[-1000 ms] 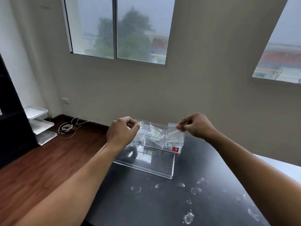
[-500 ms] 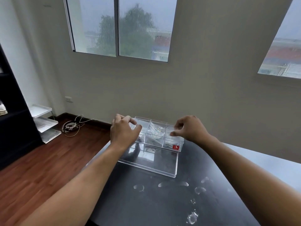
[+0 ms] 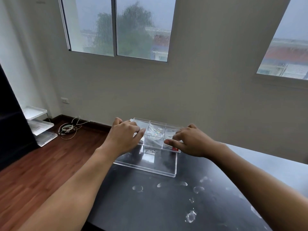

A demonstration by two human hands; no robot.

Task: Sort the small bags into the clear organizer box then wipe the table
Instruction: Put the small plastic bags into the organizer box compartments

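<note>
A clear organizer box (image 3: 158, 124) with three compartments stands on the black table (image 3: 150, 205), near its far edge. Crumpled small clear bags (image 3: 155, 132) fill the middle compartment. My left hand (image 3: 123, 137) lies over the left compartment with curled fingers and hides its contents. My right hand (image 3: 191, 142) rests over the right compartment, fingers spread down onto a small bag (image 3: 172, 130) there. A flat clear lid (image 3: 150, 164) lies in front of the box.
Wet smudges and drops (image 3: 190, 216) dot the table near me. The table's left edge drops to a wooden floor with a coiled cable (image 3: 68, 129) and white stacked trays (image 3: 40, 125). A dark shelf (image 3: 10, 122) stands at the left. The wall is right behind the box.
Both hands held small bags pinched above the box a second ago. They have come down onto the left and right compartments, and the bags are down inside.
</note>
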